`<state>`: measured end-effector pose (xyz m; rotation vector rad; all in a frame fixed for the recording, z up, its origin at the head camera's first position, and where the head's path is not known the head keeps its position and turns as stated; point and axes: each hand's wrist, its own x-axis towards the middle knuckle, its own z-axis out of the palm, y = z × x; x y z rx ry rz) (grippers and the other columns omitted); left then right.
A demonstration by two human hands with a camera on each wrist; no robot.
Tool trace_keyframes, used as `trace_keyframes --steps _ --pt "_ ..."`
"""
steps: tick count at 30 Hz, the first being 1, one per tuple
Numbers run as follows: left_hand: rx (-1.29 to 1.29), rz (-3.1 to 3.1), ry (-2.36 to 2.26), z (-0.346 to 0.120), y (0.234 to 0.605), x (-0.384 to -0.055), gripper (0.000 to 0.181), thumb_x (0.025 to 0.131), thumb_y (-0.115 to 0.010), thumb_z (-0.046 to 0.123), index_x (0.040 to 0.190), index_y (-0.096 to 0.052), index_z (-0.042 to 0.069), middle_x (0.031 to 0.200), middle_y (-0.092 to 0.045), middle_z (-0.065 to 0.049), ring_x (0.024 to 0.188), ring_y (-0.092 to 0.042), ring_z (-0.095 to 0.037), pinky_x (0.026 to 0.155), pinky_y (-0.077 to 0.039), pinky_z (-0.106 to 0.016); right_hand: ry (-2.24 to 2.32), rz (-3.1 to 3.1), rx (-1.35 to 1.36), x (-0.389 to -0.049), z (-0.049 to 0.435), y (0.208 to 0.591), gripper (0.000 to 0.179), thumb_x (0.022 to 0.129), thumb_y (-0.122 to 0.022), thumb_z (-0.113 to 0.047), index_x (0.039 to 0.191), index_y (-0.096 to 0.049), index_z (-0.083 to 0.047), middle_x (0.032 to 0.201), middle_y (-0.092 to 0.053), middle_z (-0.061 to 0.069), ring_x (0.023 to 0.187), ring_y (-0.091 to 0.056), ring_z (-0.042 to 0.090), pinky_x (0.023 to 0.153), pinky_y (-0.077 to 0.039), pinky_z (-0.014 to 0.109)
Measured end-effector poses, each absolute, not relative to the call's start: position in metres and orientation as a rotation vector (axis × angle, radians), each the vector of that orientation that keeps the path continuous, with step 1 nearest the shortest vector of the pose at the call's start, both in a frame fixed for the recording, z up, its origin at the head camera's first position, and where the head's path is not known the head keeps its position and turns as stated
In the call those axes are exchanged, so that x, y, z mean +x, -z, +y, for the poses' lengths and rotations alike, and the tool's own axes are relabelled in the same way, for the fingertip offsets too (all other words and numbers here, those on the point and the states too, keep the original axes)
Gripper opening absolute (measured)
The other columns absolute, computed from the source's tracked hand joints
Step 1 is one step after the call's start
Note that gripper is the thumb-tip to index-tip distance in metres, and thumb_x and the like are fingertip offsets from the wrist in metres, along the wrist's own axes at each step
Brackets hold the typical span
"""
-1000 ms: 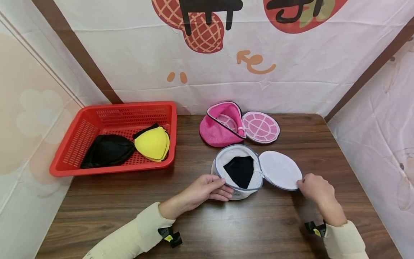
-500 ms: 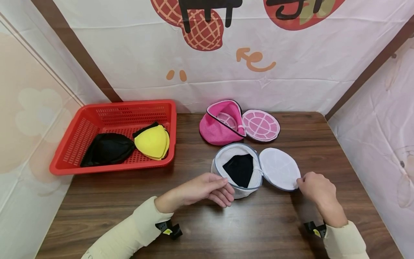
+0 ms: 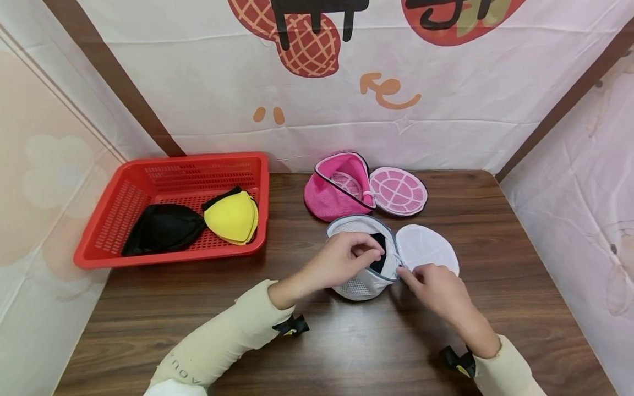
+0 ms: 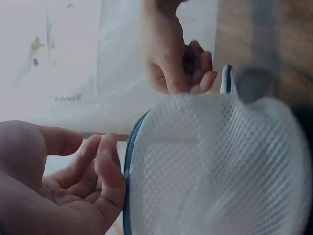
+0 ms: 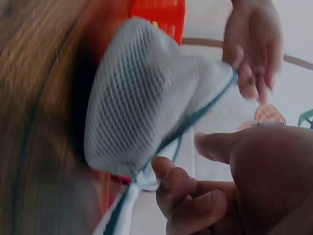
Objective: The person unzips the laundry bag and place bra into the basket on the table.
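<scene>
A round white mesh laundry bag [image 3: 360, 290] with a grey-blue zip edge stands on the table, its white lid [image 3: 427, 248] folded out to the right. Inside lies a black padded bra [image 3: 380, 263], partly covered by my left hand [image 3: 349, 257]. That hand hovers over the opening, fingers loosely bent, with a gap between thumb and fingertips in the left wrist view. My right hand [image 3: 440, 290] is at the hinge where lid meets bag. In the right wrist view its thumb [image 5: 215, 146] and index finger are apart, close beside the zip edge.
Behind the white bag sits an opened pink mesh laundry bag [image 3: 334, 199], its lid [image 3: 398, 191] spread to the right. At left a red plastic basket [image 3: 170, 258] holds a black bra [image 3: 165, 228] and a yellow bra [image 3: 230, 218]. Printed cloth walls [image 3: 317, 129] enclose the table.
My left hand has risen from the bag's near rim to above its opening. My right hand has let go of the lid's outer edge and moved left to the hinge.
</scene>
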<state>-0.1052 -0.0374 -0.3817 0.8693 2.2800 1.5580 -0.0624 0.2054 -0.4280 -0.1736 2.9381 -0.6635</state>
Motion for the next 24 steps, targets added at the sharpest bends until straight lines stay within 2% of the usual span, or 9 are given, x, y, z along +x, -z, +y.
trace_keyframes --steps 2,5,11,18,22,24 --pt "0.930 2.436 -1.503 -0.034 0.380 -0.109 0.007 0.096 -0.069 0.007 0.098 -0.074 0.004 0.088 -0.072 -0.003 0.076 -0.060 -0.004 0.072 -0.054 -0.021 0.674 2.919 -0.173 -0.063 0.200 0.430 0.060 0.101 -0.052 -0.059 0.057 -0.047 -0.019 0.053 -0.038 -0.007 0.050 -0.039 0.013 0.045 -0.031 0.030" --pt "0.983 2.518 -1.414 -0.033 0.377 -0.116 0.006 0.096 -0.069 0.006 0.098 -0.074 0.004 0.090 -0.071 -0.003 0.080 -0.061 -0.009 0.075 -0.055 -0.023 0.667 2.902 -0.166 -0.064 0.194 0.433 0.060 0.100 -0.054 -0.059 0.056 -0.048 -0.019 0.053 -0.039 -0.007 0.049 -0.041 0.013 0.045 -0.032 0.030" --pt "1.035 2.527 -1.057 -0.032 0.380 -0.130 0.012 0.099 -0.065 0.008 0.104 -0.074 0.003 0.097 -0.072 -0.005 0.090 -0.065 -0.015 0.085 -0.052 -0.021 0.713 2.889 -0.214 -0.065 0.188 0.439 0.048 0.098 -0.066 -0.044 0.058 -0.053 -0.021 0.052 -0.042 -0.009 0.050 -0.044 0.012 0.046 -0.034 0.029" --pt "0.928 2.601 -0.764 -0.024 0.402 -0.142 0.016 0.100 -0.063 0.010 0.107 -0.074 0.001 0.102 -0.074 -0.010 0.103 -0.067 -0.023 0.096 -0.053 -0.033 0.676 2.919 -0.292 -0.063 0.184 0.441 0.034 0.094 -0.073 -0.029 0.064 -0.060 -0.020 0.054 -0.047 -0.008 0.052 -0.045 0.012 0.048 -0.037 0.030" --pt "0.927 2.719 -0.534 -0.019 0.416 -0.141 0.022 0.101 -0.063 0.016 0.110 -0.073 -0.001 0.111 -0.072 -0.014 0.114 -0.064 -0.027 0.104 -0.049 -0.037 0.620 2.942 -0.296 -0.060 0.182 0.441 0.030 0.092 -0.074 -0.025 0.066 -0.061 -0.019 0.054 -0.048 -0.007 0.052 -0.047 0.013 0.045 -0.037 0.031" --pt "0.921 2.797 -0.416 -0.017 0.420 -0.138 0.028 0.100 -0.064 0.020 0.117 -0.070 -0.001 0.118 -0.069 -0.017 0.118 -0.062 -0.030 0.106 -0.047 -0.039 0.602 2.934 -0.287 -0.059 0.181 0.441 0.031 0.092 -0.073 -0.025 0.065 -0.060 -0.019 0.054 -0.048 -0.007 0.052 -0.047 0.014 0.045 -0.037 0.031"
